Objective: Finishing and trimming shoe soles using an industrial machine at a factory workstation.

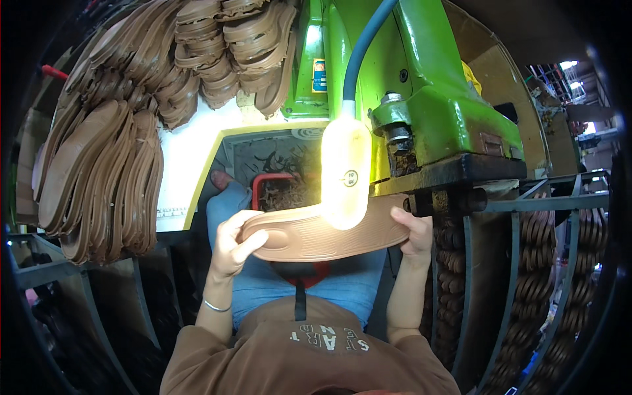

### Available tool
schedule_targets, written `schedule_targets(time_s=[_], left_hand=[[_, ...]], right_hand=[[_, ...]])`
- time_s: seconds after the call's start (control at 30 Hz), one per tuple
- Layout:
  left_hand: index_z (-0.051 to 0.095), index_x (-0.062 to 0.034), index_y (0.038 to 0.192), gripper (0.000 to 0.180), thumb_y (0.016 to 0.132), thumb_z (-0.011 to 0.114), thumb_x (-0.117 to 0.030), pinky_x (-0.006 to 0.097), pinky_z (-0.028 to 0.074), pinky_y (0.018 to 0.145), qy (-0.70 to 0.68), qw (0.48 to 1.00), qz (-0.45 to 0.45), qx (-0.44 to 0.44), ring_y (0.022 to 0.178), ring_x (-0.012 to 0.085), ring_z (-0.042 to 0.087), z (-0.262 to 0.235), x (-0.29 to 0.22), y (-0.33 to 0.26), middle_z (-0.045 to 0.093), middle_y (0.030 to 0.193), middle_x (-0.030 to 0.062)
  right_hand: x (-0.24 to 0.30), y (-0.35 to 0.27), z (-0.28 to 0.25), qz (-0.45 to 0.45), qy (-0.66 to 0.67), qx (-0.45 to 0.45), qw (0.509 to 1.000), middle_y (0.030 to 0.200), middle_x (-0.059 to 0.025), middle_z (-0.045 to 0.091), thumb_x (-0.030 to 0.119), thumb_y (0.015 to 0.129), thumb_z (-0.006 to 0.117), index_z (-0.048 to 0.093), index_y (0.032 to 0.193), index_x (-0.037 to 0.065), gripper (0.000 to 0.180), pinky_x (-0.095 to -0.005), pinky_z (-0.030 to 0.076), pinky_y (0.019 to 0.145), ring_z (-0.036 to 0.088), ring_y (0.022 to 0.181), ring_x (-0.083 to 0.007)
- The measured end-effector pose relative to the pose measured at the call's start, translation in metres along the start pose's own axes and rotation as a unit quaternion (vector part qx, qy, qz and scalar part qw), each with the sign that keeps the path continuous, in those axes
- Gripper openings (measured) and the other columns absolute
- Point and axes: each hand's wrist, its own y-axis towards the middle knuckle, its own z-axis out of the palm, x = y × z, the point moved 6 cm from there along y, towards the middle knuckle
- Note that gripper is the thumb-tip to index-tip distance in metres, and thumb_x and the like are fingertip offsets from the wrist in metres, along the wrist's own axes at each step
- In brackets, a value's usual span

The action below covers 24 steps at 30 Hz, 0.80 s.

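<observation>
Your left hand point(234, 245) is pinching one end of the brown sole point(316, 245), thumb pressing on its upper face, fingers closing behind; your right hand point(415, 234) is gripping the other end likewise, thumb on top (how far its hidden fingers are curling, I cannot tell). You are holding the sole out over your lap, right of the white table's point(184, 164) near corner, likely so both ends are staying steady and the face is catching light. The lamp point(345, 158) is hanging just above, covering part of its far rim. Past your right hand, the green machine point(454, 112) is standing close. Below the table's yellow inner corner, a red tub point(264, 176) is holding scraps, seemingly placed for catching them. Stacked soles point(105, 171) are crowding the table's left side, probably for easy reach.
</observation>
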Motion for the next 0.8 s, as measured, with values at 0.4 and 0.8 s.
schedule_targets(time_s=[0.4, 0.8], left_hand=[[0.057, 0.0056, 0.113, 0.035, 0.081, 0.067, -0.005, 0.025, 0.047, 0.082, 0.073, 0.987, -0.026, 0.142, 0.092, 0.0117, 0.059, 0.063, 0.014, -0.016, 0.064, 0.103, 0.0096], [0.065, 0.0025, 0.096, 0.015, 0.082, 0.066, -0.004, 0.026, 0.048, 0.074, 0.059, 0.995, 0.072, -0.021, 0.080, 0.0107, 0.060, 0.106, 0.011, 0.031, 0.066, 0.087, 0.0083]], right_hand=[[-0.008, 0.013, 0.063, -0.066, -0.178, 0.098, 0.977, 0.095, -0.0055, 0.061, -0.003, 0.063, 0.077, 0.058, 0.101, 0.000, 0.043, -0.0284, 0.049, 0.080, 0.060, 0.087, -0.0146], [-0.114, -0.143, -0.010, 0.127, -0.252, 0.126, 0.951, 0.101, -0.0127, 0.065, 0.015, 0.075, 0.075, 0.057, 0.111, -0.008, 0.046, -0.0296, 0.049, 0.082, 0.062, 0.094, -0.0181]])
